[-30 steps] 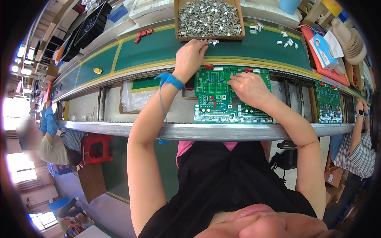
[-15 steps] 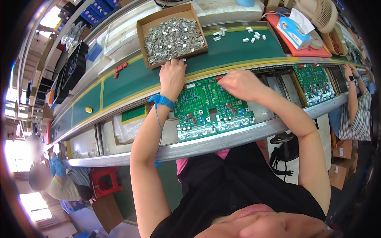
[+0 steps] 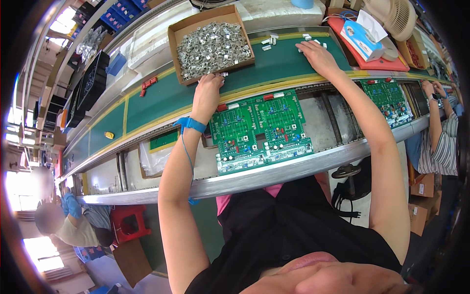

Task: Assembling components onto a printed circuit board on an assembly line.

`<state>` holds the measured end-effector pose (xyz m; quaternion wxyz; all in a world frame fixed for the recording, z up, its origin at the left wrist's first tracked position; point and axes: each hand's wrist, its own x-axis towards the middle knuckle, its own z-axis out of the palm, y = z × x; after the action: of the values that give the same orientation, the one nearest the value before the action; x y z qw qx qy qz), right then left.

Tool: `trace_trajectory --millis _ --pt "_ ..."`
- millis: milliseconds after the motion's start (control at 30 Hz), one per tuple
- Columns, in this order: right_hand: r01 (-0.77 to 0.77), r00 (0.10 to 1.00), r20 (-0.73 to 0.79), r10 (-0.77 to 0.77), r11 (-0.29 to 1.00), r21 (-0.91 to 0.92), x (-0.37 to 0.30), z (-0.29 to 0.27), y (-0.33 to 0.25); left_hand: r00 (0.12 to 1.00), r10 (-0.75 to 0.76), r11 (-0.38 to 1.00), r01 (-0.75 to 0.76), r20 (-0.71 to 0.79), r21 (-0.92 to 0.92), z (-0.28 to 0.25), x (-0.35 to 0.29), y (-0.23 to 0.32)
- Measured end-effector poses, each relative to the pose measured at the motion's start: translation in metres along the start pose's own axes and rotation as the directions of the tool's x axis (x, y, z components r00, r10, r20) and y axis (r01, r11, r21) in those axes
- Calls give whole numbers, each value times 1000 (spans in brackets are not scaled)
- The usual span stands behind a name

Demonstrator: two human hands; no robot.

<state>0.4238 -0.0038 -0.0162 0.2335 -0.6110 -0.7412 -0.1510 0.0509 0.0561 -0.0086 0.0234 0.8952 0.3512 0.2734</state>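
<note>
My left hand point(image 3: 208, 89), with a blue strap round the wrist, is at the front edge of a cardboard box point(image 3: 215, 72) full of small silver clip-like parts. Its fingers are bent and closed; a small whitish part point(image 3: 224, 74) shows by the fingertips, but their grip is hidden. Farther right, my right hand point(image 3: 317, 58) reaches over the green surface with fingers stretched towards several small white block-shaped parts point(image 3: 307, 36), partly covering them. Between my arms a green circuit board point(image 3: 259, 130) lies on the rails, with red and white parts along its far edge.
A second circuit board point(image 3: 387, 100) sits on the rails to the right, near another person's hands point(image 3: 433, 89). Red parts point(image 3: 147, 85) and a yellow piece point(image 3: 109, 135) lie on the green surface at left. A tissue box point(image 3: 362, 39) and a fan point(image 3: 394, 19) stand at far right.
My right hand has moved from the red part at the circuit board's far edge, away and to the right, to the white block-shaped parts. My left hand has stayed by the box.
</note>
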Motion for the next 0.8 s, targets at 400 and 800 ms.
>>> trace_trajectory --millis 400,800 --pt "-267 948 -26 318 836 478 11 -7 25 753 -384 -537 290 535 -792 -34 -2 14" --pt "-583 812 389 436 571 577 6 -32 29 759 -306 -277 506 574 -817 -46 -14 61"
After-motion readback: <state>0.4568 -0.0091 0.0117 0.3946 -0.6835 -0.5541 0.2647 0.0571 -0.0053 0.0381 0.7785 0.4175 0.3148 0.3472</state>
